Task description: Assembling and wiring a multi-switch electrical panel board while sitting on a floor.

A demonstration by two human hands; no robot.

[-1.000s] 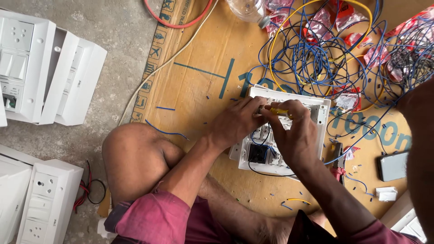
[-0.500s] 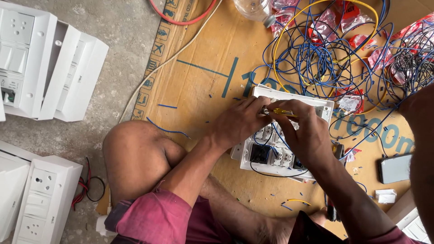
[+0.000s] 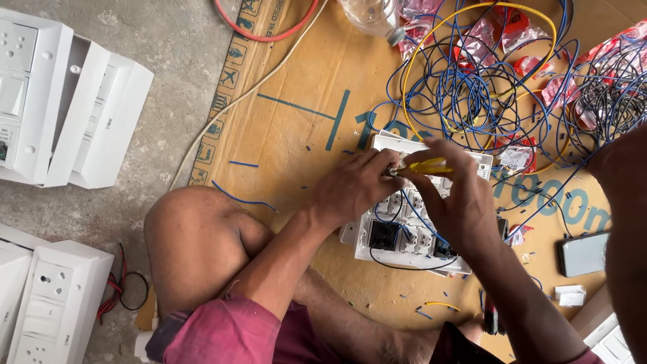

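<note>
A white switch panel (image 3: 404, 236) lies face down on the cardboard sheet (image 3: 296, 128), its back showing black and grey modules joined by blue and black wires. My left hand (image 3: 354, 185) rests on the panel's upper left part, fingers pinched at a wire end. My right hand (image 3: 458, 202) covers the panel's right side and grips a yellow-handled screwdriver (image 3: 426, 166), whose tip points left toward my left fingers. My bare knee (image 3: 195, 243) is just left of the panel.
A tangle of blue, yellow and black wires (image 3: 485, 87) lies beyond the panel among red-and-clear packets. White switch boxes (image 3: 67, 101) stand on the concrete at the left, more at bottom left (image 3: 47, 296). A phone (image 3: 583, 255) and a small white part (image 3: 569, 295) lie at right.
Both hands stay on the panel. The view has shifted slightly, and my right hand has turned the screwdriver a little at the same spot.
</note>
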